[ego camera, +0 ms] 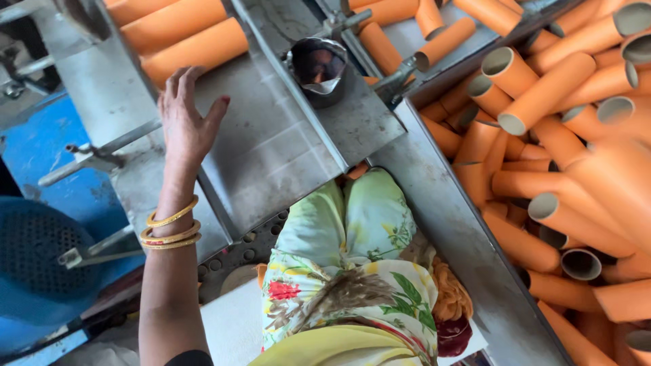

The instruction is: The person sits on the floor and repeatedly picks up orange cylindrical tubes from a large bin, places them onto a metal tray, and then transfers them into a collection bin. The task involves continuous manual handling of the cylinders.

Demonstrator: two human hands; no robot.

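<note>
The left hand (186, 122) was stretched up over the sloping metal chute (271, 149), fingers spread wide and holding nothing, its fingertips reaching toward eleven o'clock, just short of the orange tubes (183, 41) that lay side by side at the head of that chute. Whether the palm touched the metal could not be told. Three gold bangles (169, 230) sat on the wrist, toward six o'clock from the hand. The right hand was out of view. At one o'clock from the left hand, a dark shiny cup-shaped metal part (317, 64) stood on the chute's divider rail, with a few more orange tubes (441, 41) lying beyond it at the top of the frame. At three o'clock, well apart from the hand, a metal-walled bin (447, 224) held a big loose heap of orange cardboard tubes (563, 169), many with their open grey-lined ends facing up. At the bottom centre, the person's floral green and yellow garment (352, 271) filled the space between chute and bin. At nine o'clock from the hand, a thin metal rod (95, 159) stuck out from the chute's side over a blue floor, and at seven o'clock sat a blue perforated basket (41, 264).
</note>
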